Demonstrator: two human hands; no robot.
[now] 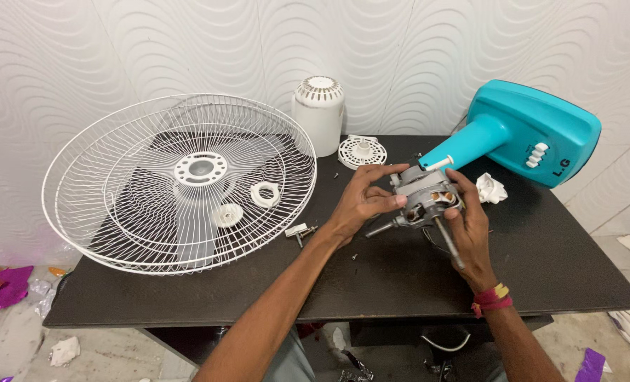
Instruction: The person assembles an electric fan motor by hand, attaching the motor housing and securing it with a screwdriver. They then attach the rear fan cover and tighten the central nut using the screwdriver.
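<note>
Dark matte surface point(371, 283) lies bare along its near edge. Above it, the left hand point(361, 201) and right hand point(467, 226) each have their grip clamped on a grey metal fan motor point(425, 198) with a protruding steel shaft point(448, 244), held near the surface's middle. Leftward rest white wire fan guards point(180, 184); behind, a white motor cover point(320, 113) and teal fan base point(534, 131).

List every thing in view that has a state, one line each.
Fan motor: bare, casing off, gripped by both hands.
Left hand: closed on motor.
Right hand: closed on motor.
Wire fan guards: removed, lying flat with blade inside.
White motor cover: off, standing upright.
Teal fan base: tipped over.
</note>
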